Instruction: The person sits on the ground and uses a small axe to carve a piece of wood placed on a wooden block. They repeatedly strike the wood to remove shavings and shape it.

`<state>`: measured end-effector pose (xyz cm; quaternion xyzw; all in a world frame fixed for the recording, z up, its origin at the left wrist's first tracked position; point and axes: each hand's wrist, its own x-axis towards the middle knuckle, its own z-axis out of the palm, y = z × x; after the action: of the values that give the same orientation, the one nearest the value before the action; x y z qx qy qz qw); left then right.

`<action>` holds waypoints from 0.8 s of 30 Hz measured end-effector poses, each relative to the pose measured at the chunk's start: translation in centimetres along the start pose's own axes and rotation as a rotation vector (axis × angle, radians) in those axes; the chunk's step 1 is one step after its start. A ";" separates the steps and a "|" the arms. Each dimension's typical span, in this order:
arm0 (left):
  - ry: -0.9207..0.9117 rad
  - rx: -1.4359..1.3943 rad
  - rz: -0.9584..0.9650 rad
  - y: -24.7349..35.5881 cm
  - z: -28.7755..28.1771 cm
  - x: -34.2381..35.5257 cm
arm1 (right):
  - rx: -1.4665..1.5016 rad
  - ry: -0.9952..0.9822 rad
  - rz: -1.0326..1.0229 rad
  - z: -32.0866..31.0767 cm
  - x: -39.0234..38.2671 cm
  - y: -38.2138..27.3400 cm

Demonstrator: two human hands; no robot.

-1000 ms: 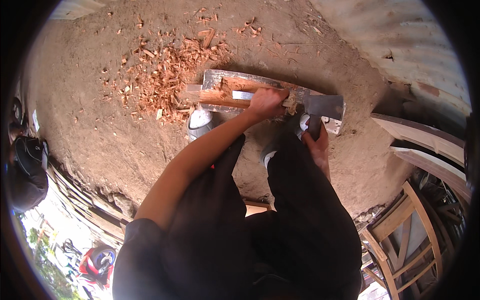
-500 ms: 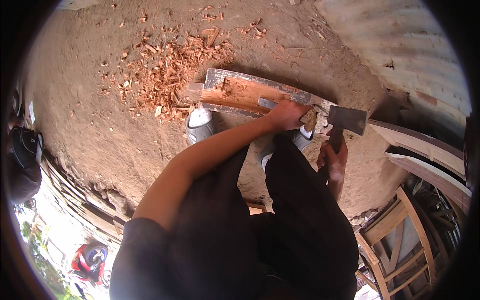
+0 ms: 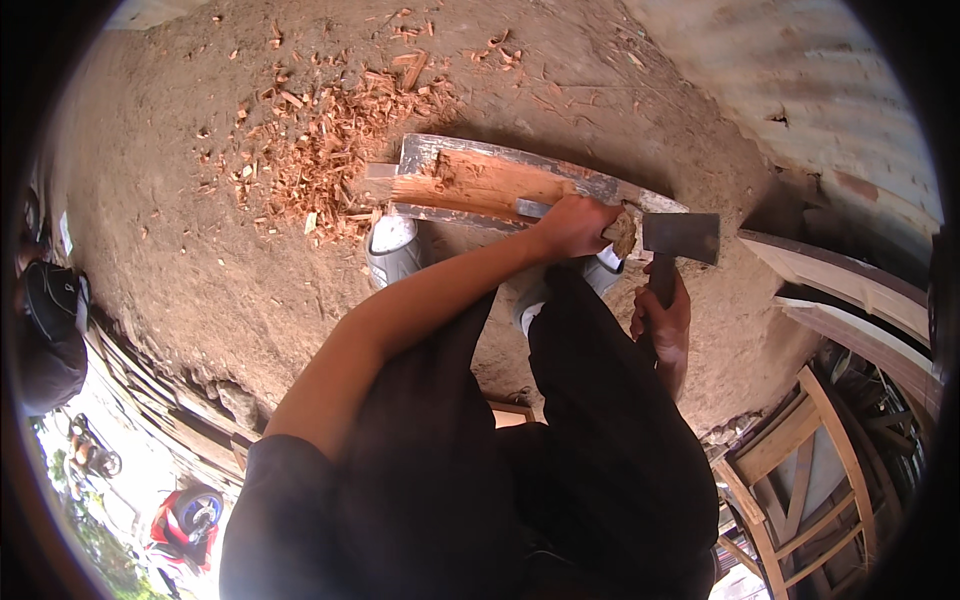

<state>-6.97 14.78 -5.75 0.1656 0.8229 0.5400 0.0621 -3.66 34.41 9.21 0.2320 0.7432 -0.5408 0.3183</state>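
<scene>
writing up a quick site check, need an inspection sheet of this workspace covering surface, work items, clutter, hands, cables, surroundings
surface: bare earth floor
work items: curved wooden piece, reddish wood exposed between dark, worn edges; chisel; hatchet-like tool with broad dark head
clutter: reddish wood chips scattered around the piece's left end
hands: left hand closed around the chisel; right hand gripping the hatchet-like tool's handle
cables: nothing seen
surroundings: corrugated sheet upper right; wooden frame lower right; red motorcycle lower left
</scene>
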 end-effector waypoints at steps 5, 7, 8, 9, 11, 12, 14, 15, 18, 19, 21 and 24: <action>0.076 -0.025 -0.042 -0.7 0.2 0.8 | 0.006 0.104 -0.109 0.7 -0.4 1.4; 0.076 -0.032 -0.039 -1.3 0.1 1.1 | -0.111 0.114 -0.166 1.7 -0.2 2.8; 0.074 -0.028 -0.036 -1.5 0.2 1.1 | -0.148 0.077 -0.156 1.3 0.0 2.6; 0.074 -0.027 -0.035 -1.5 0.4 1.1 | -0.190 0.039 -0.145 0.4 0.1 2.1; 0.070 -0.031 -0.044 -1.3 0.7 0.6 | -0.167 -0.019 -0.127 -0.8 -0.2 1.5; 0.072 -0.023 -0.049 -1.3 0.7 0.7 | -0.079 0.029 -0.146 -0.3 -0.4 1.7; 0.087 -0.034 -0.038 -1.3 0.9 1.0 | 0.087 0.120 -0.200 1.2 0.0 1.9; 0.090 -0.050 -0.021 -1.6 1.0 0.9 | 0.042 0.135 -0.181 1.7 0.6 2.7; 0.049 0.023 -0.027 -2.2 1.3 0.4 | -0.170 0.018 -0.098 0.7 1.7 2.9; 0.025 0.070 -0.041 -2.3 1.3 0.1 | -0.125 -0.055 -0.075 -0.2 1.7 2.5; 0.007 0.106 -0.005 -2.7 1.3 0.1 | 0.027 -0.011 -0.107 -0.6 1.8 2.2; 0.011 0.093 0.013 -2.5 1.4 -0.6 | 0.160 0.034 -0.135 0.1 1.0 2.5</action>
<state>-6.54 14.93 -8.66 0.1708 0.8463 0.5025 0.0464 -2.65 35.09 6.84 0.2152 0.7169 -0.6147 0.2487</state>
